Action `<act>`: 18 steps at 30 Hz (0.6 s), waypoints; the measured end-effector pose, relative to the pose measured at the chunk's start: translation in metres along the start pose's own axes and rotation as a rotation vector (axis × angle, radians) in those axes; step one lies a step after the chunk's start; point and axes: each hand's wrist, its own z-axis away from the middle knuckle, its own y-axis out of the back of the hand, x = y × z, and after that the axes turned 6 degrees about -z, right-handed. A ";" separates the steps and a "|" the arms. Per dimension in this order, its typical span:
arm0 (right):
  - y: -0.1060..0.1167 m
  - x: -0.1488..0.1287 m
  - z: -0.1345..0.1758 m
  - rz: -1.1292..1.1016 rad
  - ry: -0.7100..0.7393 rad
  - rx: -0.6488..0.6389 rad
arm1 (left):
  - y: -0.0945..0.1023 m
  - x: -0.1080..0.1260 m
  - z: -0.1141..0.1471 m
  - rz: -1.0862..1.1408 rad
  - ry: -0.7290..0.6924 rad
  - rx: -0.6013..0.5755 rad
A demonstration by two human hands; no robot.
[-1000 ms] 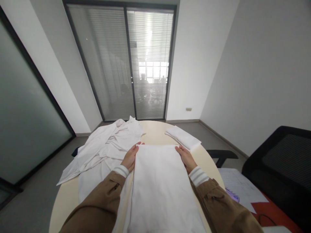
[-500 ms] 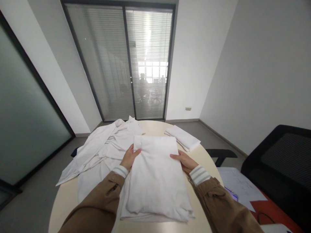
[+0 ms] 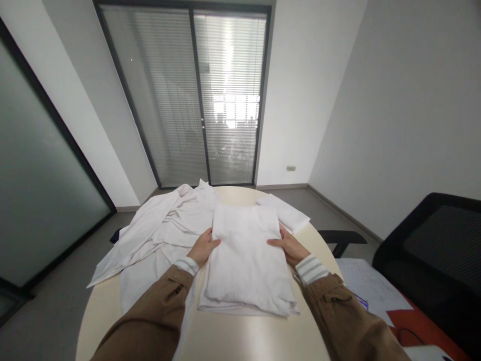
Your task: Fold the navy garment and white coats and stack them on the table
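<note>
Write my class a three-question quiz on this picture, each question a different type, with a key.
1. True or false: the left hand and right hand both grip the folded white cloth.
2. What lies to the left of that cloth? A) the black chair; B) a crumpled white pile; C) the papers.
3. Fill in: another white cloth lies just beyond the ____ hand.

Key: 1 true; 2 B; 3 right.

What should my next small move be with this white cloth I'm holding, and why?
I'd probably shift the folded white cloth forward and right, toward the other folded piece. It's already a flat, roughly rectangular bundle, your left hand and right hand grip opposite sides, and that piece sits just beyond your right hand, while the loose pile lies to the left.
</note>
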 end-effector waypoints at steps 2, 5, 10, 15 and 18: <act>0.000 -0.001 0.003 0.020 -0.034 -0.046 | 0.001 0.000 -0.001 0.006 -0.009 0.029; 0.002 0.000 0.003 0.002 -0.040 -0.054 | 0.001 0.003 0.000 0.033 -0.001 0.049; 0.007 0.004 -0.001 0.024 -0.052 -0.045 | -0.002 0.009 0.001 0.087 -0.010 0.057; 0.014 0.009 -0.004 0.065 -0.033 -0.028 | -0.002 0.010 0.000 0.086 -0.003 0.054; 0.017 0.012 -0.006 0.083 -0.004 -0.004 | 0.000 0.007 -0.002 0.086 -0.007 0.072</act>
